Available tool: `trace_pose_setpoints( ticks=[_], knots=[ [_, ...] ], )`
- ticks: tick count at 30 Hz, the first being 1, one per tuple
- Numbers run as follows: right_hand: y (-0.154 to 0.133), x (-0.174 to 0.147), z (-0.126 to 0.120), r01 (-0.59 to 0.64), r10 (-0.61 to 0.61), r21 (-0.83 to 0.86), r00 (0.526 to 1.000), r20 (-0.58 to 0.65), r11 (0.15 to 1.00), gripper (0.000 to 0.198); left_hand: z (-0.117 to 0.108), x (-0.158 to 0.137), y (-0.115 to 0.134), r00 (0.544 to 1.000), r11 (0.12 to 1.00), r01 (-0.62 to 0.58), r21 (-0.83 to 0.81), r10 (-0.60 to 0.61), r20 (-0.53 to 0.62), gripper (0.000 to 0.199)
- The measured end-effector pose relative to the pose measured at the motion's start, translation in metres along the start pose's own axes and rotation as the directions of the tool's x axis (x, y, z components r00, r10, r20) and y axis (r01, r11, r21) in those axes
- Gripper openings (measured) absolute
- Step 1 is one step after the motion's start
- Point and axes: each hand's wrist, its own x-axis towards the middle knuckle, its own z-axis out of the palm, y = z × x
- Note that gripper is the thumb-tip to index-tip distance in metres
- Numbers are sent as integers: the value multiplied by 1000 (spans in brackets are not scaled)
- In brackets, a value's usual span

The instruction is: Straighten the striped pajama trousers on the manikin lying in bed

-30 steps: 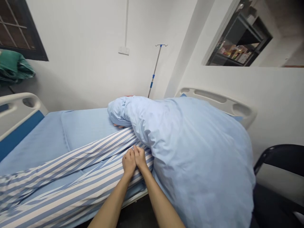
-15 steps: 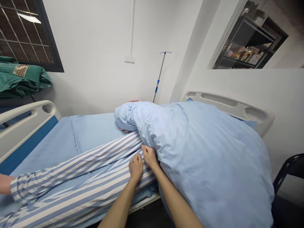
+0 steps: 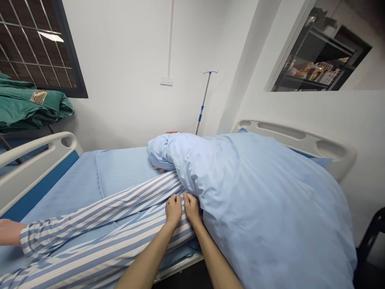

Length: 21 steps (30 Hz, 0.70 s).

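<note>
Blue-and-white striped trousers (image 3: 99,212) lie along the bed (image 3: 126,164) on legs extending left, one bare ankle (image 3: 10,232) showing beyond the cuff. Left hand (image 3: 173,209) and right hand (image 3: 191,206) are side by side over the trousers, near the left edge of a pale blue quilt (image 3: 270,200) heaped right. Both are curled nearly closed; whether either grips fabric cannot be determined. Beyond the bed rises a drip stand (image 3: 200,117).

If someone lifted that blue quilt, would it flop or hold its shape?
The quilt would likely flop, as it wrinkles and hangs partly off the bed. Its puffy bulk suggests it is fairly light for its size. With that overhang, it might slide if pulled.
</note>
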Motion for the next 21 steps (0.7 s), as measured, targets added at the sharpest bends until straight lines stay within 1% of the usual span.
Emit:
trace_pose_setpoints(
  ticks=[4, 7, 10, 13, 16, 21],
  knots=[
    [4, 2, 0, -9, 8, 93, 1000, 9, 996, 40, 5, 11, 22, 997, 989, -76, -127, 71, -40, 33],
    [6, 4, -1, -39, 39, 133, 999, 5, 990, 39, 16, 8, 21, 996, 988, -78, -137, 70, -62, 33],
    [4, 4, -1, -77, 83, 124, 995, -47, 989, 39, 27, -2, 5, 999, 999, -26, -27, 24, -42, 32],
    [3, 4, -1, -96, 107, 139, 991, -74, 986, 41, 32, -10, -8, 1000, 994, -17, 108, 19, -11, 32],
    [3, 3, -1, -114, 124, 146, 991, -57, 983, 41, 31, -12, -10, 1000, 984, -19, 176, 17, 15, 34],
    [-1, 4, 0, -113, 113, 25, 993, -16, 993, 41, 28, -12, -7, 1000, 977, 5, 215, -10, 26, 35]
  ],
)
